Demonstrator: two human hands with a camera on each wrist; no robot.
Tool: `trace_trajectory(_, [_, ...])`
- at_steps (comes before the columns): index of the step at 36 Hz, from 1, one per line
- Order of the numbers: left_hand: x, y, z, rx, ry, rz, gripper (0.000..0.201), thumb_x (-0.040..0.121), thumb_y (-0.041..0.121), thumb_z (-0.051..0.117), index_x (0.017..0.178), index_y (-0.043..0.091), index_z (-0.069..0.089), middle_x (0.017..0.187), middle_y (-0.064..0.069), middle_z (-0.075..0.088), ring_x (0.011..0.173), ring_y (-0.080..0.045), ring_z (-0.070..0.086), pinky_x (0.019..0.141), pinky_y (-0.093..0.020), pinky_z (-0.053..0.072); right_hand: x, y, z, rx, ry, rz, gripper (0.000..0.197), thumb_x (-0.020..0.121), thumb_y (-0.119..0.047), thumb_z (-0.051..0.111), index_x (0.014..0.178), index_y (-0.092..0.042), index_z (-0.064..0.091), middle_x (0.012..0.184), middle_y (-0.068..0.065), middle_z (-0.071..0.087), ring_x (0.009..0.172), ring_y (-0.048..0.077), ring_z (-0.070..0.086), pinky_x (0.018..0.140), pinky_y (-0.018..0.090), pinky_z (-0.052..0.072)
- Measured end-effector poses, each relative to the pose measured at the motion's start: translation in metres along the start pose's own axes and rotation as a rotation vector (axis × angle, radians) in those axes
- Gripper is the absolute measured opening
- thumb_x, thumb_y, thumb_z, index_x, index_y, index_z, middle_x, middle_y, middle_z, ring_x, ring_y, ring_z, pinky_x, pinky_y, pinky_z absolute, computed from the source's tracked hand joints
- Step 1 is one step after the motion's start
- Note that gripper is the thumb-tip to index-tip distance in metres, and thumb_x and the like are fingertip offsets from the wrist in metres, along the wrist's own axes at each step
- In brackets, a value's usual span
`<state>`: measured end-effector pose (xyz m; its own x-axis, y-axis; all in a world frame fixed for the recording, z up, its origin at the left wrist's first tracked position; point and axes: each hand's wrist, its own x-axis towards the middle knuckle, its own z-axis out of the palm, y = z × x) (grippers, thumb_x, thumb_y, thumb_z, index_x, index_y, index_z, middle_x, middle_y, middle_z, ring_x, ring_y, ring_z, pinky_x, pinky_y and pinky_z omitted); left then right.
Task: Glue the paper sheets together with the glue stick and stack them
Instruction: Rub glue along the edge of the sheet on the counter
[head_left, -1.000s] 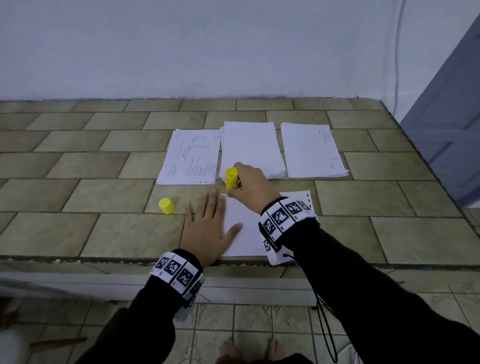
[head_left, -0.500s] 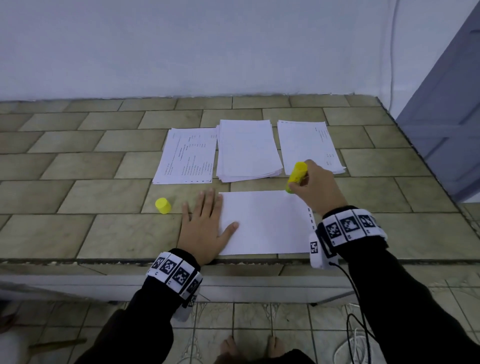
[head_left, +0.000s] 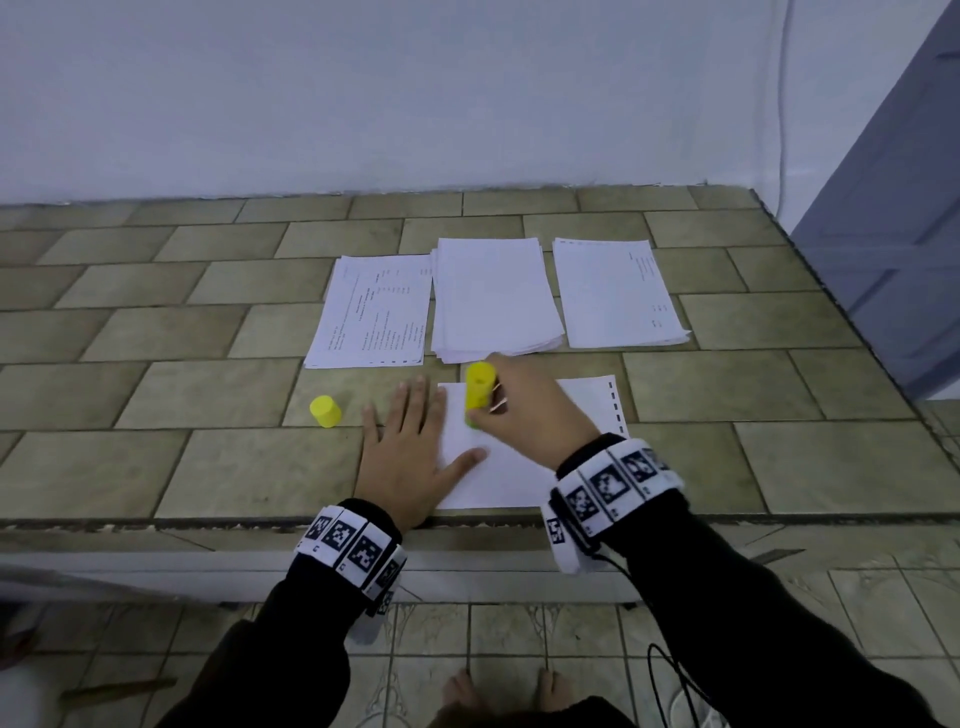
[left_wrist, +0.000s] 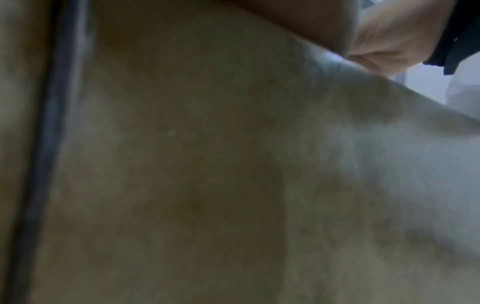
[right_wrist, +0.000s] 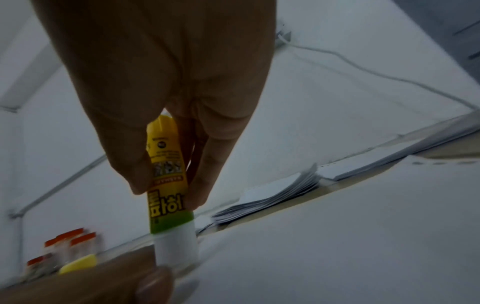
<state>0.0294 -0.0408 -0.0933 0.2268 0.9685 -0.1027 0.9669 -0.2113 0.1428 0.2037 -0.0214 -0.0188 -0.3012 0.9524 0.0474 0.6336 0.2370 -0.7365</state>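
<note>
A white paper sheet (head_left: 524, 467) lies near the front edge of the tiled counter. My left hand (head_left: 410, 447) lies flat with spread fingers on the sheet's left edge, holding it down. My right hand (head_left: 519, 410) grips a yellow glue stick (head_left: 479, 389) upright, its white tip down on the sheet's left part beside my left fingers. The right wrist view shows the glue stick (right_wrist: 168, 185) pinched between thumb and fingers, with its white glue end (right_wrist: 176, 251) on the paper. Its yellow cap (head_left: 325, 411) stands on the counter, left of my left hand.
Three paper piles lie behind: a printed sheet (head_left: 376, 312) at left, a thick blank stack (head_left: 493, 299) in the middle, another stack (head_left: 615, 293) at right. The counter's front edge (head_left: 208, 522) runs just below my hands. Small red-capped jars (right_wrist: 64, 248) show in the right wrist view.
My right hand swept the glue stick from the sheet's top left to its top right, then back to the left part. The left hand has stayed pressed on the sheet.
</note>
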Motion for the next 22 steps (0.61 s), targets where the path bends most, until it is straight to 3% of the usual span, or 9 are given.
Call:
trace_trajectory(5, [0.003, -0.005, 0.008, -0.008, 0.028, 0.028, 0.104, 0.078, 0.085, -0.001, 0.159, 0.019, 0.001, 0.166, 0.0, -0.001, 0.152, -0.019, -0.012, 0.12, -0.057, -0.005, 0.002, -0.015, 0.018, -0.108, -0.045, -0.058, 0.02, 0.085, -0.016, 0.065, 0.091, -0.017, 0.046, 0.094, 0.005, 0.057, 0.088, 0.022, 0.057, 0.078, 0.037, 0.05])
trace_trajectory(9, [0.003, -0.004, 0.007, -0.009, 0.04, 0.027, 0.103, 0.079, 0.084, 0.001, 0.158, 0.02, 0.001, 0.166, -0.001, -0.002, 0.152, -0.019, -0.01, 0.12, -0.056, -0.006, 0.003, -0.013, 0.016, -0.156, -0.035, -0.07, 0.022, 0.086, -0.015, 0.062, 0.105, -0.008, 0.053, 0.099, 0.009, 0.058, 0.087, 0.021, 0.053, 0.074, 0.032, 0.045])
trace_trajectory(14, [0.0, 0.0, 0.001, 0.001, 0.022, -0.004, 0.108, 0.073, 0.085, -0.006, 0.158, 0.019, 0.0, 0.166, -0.002, -0.007, 0.152, -0.02, -0.009, 0.12, -0.055, -0.007, -0.007, 0.006, -0.003, -0.157, 0.002, -0.028, 0.015, 0.082, -0.013, 0.059, 0.085, -0.016, 0.045, 0.079, 0.001, 0.053, 0.072, 0.018, 0.05, 0.067, 0.035, 0.046])
trace_trajectory(17, [0.0, 0.001, 0.002, 0.008, 0.026, -0.008, 0.107, 0.074, 0.084, -0.005, 0.158, 0.019, 0.002, 0.166, -0.002, -0.006, 0.152, -0.021, -0.007, 0.12, -0.055, -0.007, -0.019, 0.023, -0.02, -0.15, 0.086, 0.03, 0.017, 0.088, -0.016, 0.055, 0.076, -0.016, 0.042, 0.067, -0.002, 0.048, 0.061, 0.016, 0.047, 0.058, 0.033, 0.043])
trace_trajectory(22, [0.0, 0.001, 0.002, 0.028, 0.027, -0.01, 0.106, 0.074, 0.083, -0.007, 0.158, 0.02, 0.003, 0.166, -0.002, -0.005, 0.152, -0.021, -0.007, 0.12, -0.055, -0.006, -0.04, 0.052, -0.051, -0.141, 0.278, 0.077, 0.014, 0.088, -0.015, 0.058, 0.078, -0.007, 0.052, 0.07, 0.01, 0.059, 0.065, 0.028, 0.059, 0.062, 0.044, 0.051])
